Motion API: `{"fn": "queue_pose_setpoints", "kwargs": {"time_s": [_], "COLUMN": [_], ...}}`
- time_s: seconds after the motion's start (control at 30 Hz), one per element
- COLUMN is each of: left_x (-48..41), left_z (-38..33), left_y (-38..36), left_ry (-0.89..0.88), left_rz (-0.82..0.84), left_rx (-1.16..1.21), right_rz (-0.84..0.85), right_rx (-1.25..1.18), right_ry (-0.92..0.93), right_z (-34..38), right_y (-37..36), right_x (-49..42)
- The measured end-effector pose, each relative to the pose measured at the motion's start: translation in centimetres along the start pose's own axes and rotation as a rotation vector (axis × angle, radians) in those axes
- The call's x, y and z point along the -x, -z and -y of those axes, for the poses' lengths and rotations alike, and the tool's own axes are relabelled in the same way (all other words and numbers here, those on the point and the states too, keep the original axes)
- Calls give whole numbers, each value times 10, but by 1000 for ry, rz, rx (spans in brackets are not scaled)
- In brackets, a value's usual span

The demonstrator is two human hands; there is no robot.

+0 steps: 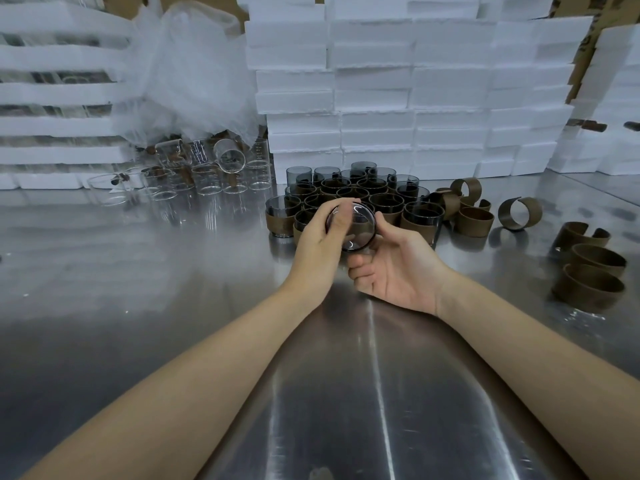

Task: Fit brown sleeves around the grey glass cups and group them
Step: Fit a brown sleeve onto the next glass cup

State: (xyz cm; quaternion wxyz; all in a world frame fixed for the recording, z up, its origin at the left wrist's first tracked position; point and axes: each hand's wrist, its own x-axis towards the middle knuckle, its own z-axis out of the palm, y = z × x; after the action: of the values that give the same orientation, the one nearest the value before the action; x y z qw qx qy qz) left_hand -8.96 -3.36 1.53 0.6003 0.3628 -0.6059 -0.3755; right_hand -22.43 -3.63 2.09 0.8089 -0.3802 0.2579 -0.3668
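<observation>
head view: a grey glass cup [353, 225] is held above the steel tabletop [173, 271], tipped on its side so its round end faces the camera and its long axis runs away toward the group behind. the left hand [320, 237] wraps its grip over the cup's left flank, thumb laid across the glass; the right hand [391, 268] cups it from below and the right, fingers curled shut under the rim. both grips are closed on the same cup, and neither hand is clearly the nearer. a dark band shows at the cup's lower edge, but whether a sleeve is already on it cannot be told.

just behind the hands stands the cluster of sleeved cups [349, 199], packed touching one another, with a few bare grey cups [299, 174] at its back. the finished cup would likely go straight forward into that cluster's near edge.

loose brown sleeves [519, 213] lie open and empty to the right, more of them nested [592, 278] near the right edge. clear glasses [207, 174] crowd the left rear under crumpled plastic wrap [187, 71]; white foam blocks [398, 91] are stacked behind.
</observation>
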Motion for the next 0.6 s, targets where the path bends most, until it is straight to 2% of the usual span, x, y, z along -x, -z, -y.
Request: {"fn": "queue_pose_setpoints", "kwargs": {"time_s": [0.13,0.27,0.4,0.6], "left_x": [2,4,4,-1], "left_z": [5,3,0,1], "left_y": [-3,-3,-3,-2], "left_ry": [-25,-71,-99,-98], "left_rz": [-16,-104,-117,-197], "left_rx": [-100,-96,-124,-110], "right_rz": [-24,-38,-53,20], "right_rx": [79,200,257,362], "right_ry": [47,87,114,182], "right_z": [0,-2,-4,-9], "right_y": [-1,-3,-3,-6], "right_x": [-1,-5,-7,-5]}}
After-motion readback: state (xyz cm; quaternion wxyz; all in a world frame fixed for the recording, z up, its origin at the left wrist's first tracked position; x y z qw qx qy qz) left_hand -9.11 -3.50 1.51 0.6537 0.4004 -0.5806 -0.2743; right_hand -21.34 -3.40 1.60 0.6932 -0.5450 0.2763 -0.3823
